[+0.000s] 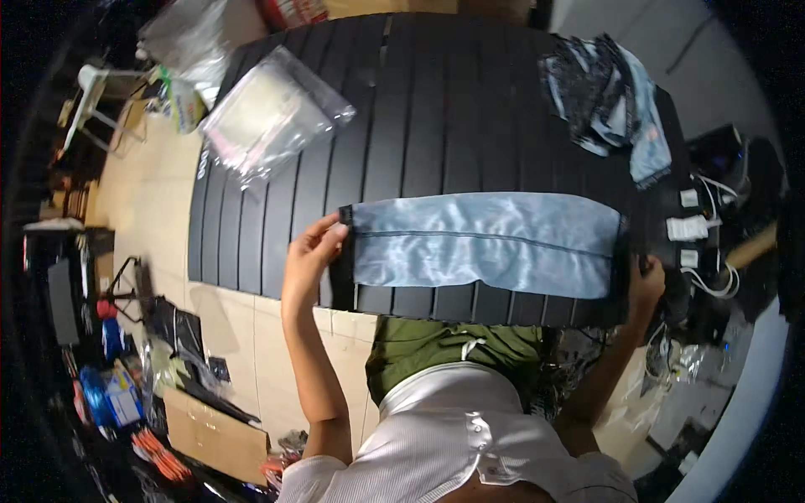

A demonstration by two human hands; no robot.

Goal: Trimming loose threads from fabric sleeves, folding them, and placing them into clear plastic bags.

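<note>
A light blue, mottled fabric sleeve (486,260) with black cuffs lies stretched flat across the near part of the black slatted table (419,159). A dark seam runs along its length. My left hand (312,256) pinches the black cuff at its left end between thumb and fingers. At the other end, my right hand (646,285) is closed on the right cuff, its fingers partly hidden in the dark there. Toward the table's far right corner lies a crumpled heap of similar blue and black fabric (605,101).
A clear plastic bag (272,113) with pale flat contents rests on the table's far left. White cables and plugs (692,226) sit beyond the right edge. A cardboard box (214,432) and clutter cover the floor at left, near a white stool (105,96).
</note>
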